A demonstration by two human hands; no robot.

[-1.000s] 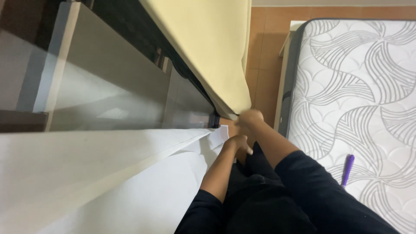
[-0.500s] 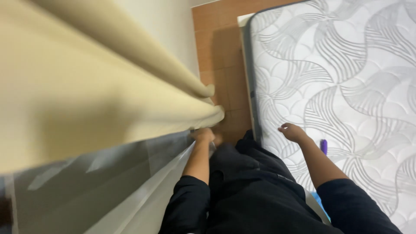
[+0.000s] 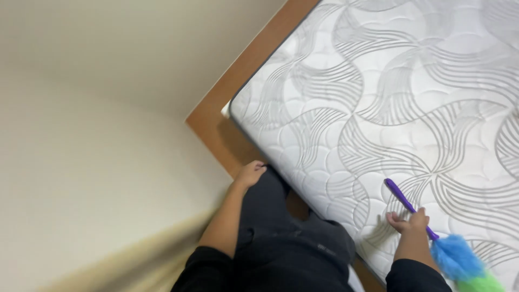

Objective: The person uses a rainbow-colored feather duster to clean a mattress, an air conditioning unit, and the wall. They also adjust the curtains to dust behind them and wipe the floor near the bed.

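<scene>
My right hand (image 3: 408, 221) rests on a white quilted mattress (image 3: 389, 97) and closes around the purple handle of a duster (image 3: 411, 208). The duster's blue and green fluffy head (image 3: 459, 262) lies by my wrist at the lower right. My left hand (image 3: 250, 174) hangs beside my dark trousers (image 3: 281, 238), near the mattress corner. Its fingers are curled and hold nothing that I can see.
A cream curtain (image 3: 97, 135) fills the left half of the view. A strip of brown wooden floor (image 3: 227, 113) runs between the curtain and the mattress edge.
My view has swung from the window and curtain to the mattress. My left hand let go of the curtain. My right hand reached the mattress and took the duster handle.
</scene>
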